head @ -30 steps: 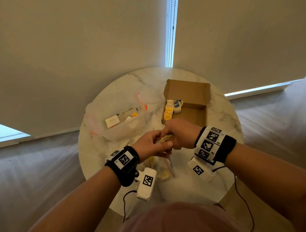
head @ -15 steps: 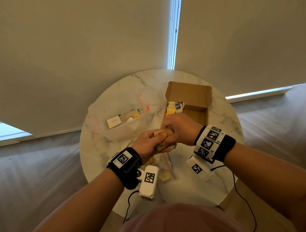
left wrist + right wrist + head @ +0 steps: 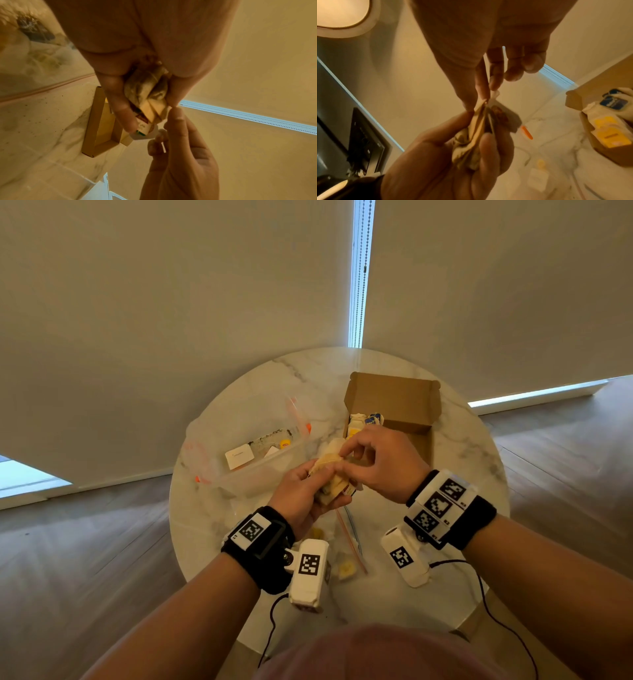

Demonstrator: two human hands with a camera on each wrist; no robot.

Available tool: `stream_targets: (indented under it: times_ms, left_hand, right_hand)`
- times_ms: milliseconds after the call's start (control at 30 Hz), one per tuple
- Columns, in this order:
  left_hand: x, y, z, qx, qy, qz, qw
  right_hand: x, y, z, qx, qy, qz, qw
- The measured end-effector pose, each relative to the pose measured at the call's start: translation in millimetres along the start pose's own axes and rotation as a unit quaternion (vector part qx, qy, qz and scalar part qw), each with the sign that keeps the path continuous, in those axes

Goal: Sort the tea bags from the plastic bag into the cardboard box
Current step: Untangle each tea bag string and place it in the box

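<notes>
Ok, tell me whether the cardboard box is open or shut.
Open: the cardboard box has its lid flap raised, and tea bags show inside.

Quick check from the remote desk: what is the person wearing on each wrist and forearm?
Both forearms are bare, with no sleeves. The left wrist band is black with one white square-code tag; the right wrist band is black with three tags. A white camera block with its own code tag and a thin black cable hangs under each wrist.

Head view: high, facing down onto desk (image 3: 462,440). Both wrist views: close, aimed along fingers; all share the hands at centre.
</notes>
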State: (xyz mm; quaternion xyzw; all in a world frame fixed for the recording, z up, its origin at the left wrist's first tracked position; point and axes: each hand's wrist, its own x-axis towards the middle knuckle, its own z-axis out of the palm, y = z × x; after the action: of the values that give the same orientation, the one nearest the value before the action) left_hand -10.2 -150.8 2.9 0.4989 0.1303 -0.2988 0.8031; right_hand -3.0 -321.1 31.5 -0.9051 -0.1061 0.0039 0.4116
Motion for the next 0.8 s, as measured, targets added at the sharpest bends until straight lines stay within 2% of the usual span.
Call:
stream_targets:
  times_ms: [133, 267, 433, 533, 667, 800]
  left_hand:
    - [-3, 1, -1, -0.027, -0.028, 0.006, 0.999]
    - [-4, -3, -5, 0.005, -0.055, 0.029, 0.998]
    - [-5, -3, -7, 0.03, -0.085, 0.044, 0.995]
    - [-6, -3, -8, 0.04, -0.061, 0.036, 0.997]
    - [-5, -3, -9, 0.048, -0.063, 0.024, 0.997]
    - [-5, -2, -12, 0.037, -0.054, 0.01, 0.998]
  right_hand:
    - [1, -1, 1, 0.063, -0.014, 0.043, 0.997]
    - [3, -2, -1, 0.116, -0.017, 0.076, 0.99]
    - [4, -10, -11, 0.201, 0.006, 0.057, 0.978]
    - [7, -12, -18, 0.257, 0.032, 0.053, 0.964]
    - [14, -14, -32, 0.297, 0.08, 0.044, 0.951]
    - [19, -14, -40, 0.284, 0.122, 0.048, 0.95]
